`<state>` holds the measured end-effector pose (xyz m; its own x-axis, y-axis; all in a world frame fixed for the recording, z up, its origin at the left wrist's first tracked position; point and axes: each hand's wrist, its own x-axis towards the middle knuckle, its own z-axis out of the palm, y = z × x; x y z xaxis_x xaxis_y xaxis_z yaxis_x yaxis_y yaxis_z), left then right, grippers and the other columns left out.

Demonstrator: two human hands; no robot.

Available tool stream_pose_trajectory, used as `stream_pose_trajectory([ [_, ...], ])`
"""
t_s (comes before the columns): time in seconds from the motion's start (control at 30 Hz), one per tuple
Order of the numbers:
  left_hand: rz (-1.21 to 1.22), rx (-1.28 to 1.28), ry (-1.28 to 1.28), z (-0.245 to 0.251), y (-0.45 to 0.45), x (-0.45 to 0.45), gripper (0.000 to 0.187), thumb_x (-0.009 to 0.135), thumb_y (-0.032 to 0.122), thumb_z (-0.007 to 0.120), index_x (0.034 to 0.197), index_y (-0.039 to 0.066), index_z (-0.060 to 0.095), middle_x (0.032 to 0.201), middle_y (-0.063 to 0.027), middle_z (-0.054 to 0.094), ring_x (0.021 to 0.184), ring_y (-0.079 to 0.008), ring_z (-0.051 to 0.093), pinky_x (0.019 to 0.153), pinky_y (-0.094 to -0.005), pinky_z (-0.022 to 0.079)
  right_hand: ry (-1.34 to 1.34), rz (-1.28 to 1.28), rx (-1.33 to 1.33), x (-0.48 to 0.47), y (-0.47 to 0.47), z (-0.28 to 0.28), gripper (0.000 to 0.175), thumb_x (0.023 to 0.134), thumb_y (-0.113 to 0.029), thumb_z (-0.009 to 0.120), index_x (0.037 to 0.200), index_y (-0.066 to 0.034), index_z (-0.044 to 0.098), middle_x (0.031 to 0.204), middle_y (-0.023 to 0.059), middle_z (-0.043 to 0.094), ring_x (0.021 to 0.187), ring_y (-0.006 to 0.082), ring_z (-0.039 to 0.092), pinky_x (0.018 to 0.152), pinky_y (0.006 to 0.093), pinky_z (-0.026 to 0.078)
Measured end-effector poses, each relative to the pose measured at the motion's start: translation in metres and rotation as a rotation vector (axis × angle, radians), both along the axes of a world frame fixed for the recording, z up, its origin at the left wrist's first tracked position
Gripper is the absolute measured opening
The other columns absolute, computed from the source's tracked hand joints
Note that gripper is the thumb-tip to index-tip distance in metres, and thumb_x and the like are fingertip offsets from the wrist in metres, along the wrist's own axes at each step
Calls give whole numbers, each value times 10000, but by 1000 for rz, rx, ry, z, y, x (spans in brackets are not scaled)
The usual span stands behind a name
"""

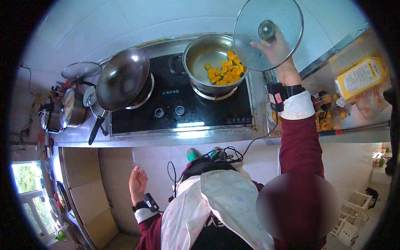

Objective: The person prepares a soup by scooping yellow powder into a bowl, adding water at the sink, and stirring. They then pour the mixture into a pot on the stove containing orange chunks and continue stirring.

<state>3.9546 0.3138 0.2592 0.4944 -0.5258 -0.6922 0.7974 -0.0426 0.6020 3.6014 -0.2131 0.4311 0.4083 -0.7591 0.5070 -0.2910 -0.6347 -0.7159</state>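
My right hand (276, 48) is raised at the far right of the stove, gripping a round glass lid (248, 23) by its dark knob (266, 30). I see that hand through the steamy glass, and the lid's rim overlaps my view of the pot's right edge. Below and left of it, a stainless steel pot (201, 70) stands on the right burner. Chunks of orange pumpkin with dark green skin (229, 72) lie inside, mostly to the right. Down at my side, in front of the counter, my left hand (138, 182) hangs with nothing in it, fingers loosely curled.
A dark wok (123, 79) rests tilted on the left burner of the black glass gas stove (206, 114). Its handle (97, 129) sticks out over the counter edge. Pans and lids (73, 107) crowd the left. Bottles (328, 120) and a yellow package (359, 78) occupy the right.
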Motion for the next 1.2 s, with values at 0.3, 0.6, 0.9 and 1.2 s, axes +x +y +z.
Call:
stream_pose_trajectory([
  [0.3,-100,-60,-29,-13,-10,6,111,901,186,525,948,104,583,743,-38,591,687,-134,570,606,-238,470,-227,-72,186,5,-3,27,429,841,-336,609,1161,-64,522,988,85,592,957,223,583,734,309,503],
  [0.6,9,-45,-14,-10,-1,-2,123,898,196,533,973,111,583,741,-30,594,654,-121,559,590,-254,459,973,-636,-644,-17,-20,87,261,756,-193,633,985,-84,572,894,107,612,854,284,600,861,467,351],
  [0.9,73,-11,-6,-18,12,-5,125,890,217,545,970,131,587,748,-9,601,657,-122,556,611,-263,457,1385,-448,-358,-29,-60,-24,202,772,-116,577,972,-121,605,893,40,649,874,218,628,838,490,357],
  [1.2,150,69,-47,5,11,-28,146,884,219,552,995,129,581,745,3,599,673,-114,560,614,-265,460,1210,-301,-320,-30,-81,-94,195,747,-61,552,927,-108,611,890,92,634,889,283,609,861,488,355],
])
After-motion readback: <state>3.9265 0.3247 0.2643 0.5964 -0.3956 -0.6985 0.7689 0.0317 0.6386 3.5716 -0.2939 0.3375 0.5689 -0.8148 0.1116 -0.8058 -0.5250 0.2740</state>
